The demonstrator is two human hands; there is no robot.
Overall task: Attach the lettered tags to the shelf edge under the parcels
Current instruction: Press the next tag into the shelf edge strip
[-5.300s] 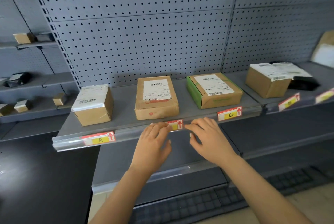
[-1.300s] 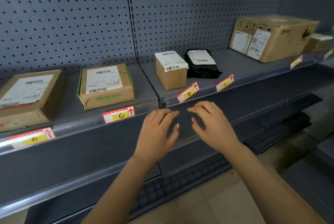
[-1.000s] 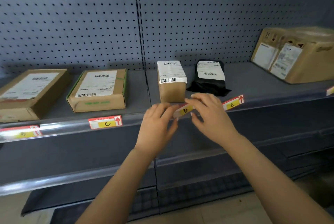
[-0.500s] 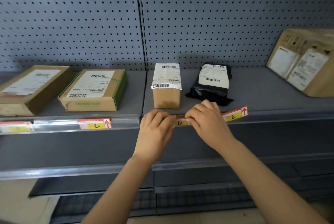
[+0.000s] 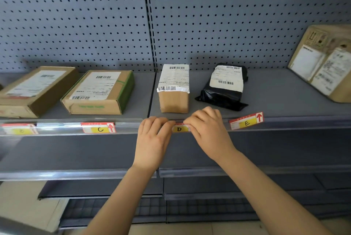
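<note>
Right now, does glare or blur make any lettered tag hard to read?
Head view: glare on the clear strip washes out the leftmost tag, its letter unreadable; the C tag, D tag and E tag read sharp.

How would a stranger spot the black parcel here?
Find the grey shelf below the pegboard wall. Right of its seam sit a small brown box, then the black parcel, behind the E tag. It alone is a soft black bag; its neighbours are cardboard.

D tag (image 5: 179, 129) on shelf edge (image 5: 129, 128) between C tag (image 5: 98, 128), E tag (image 5: 246, 122).
</note>
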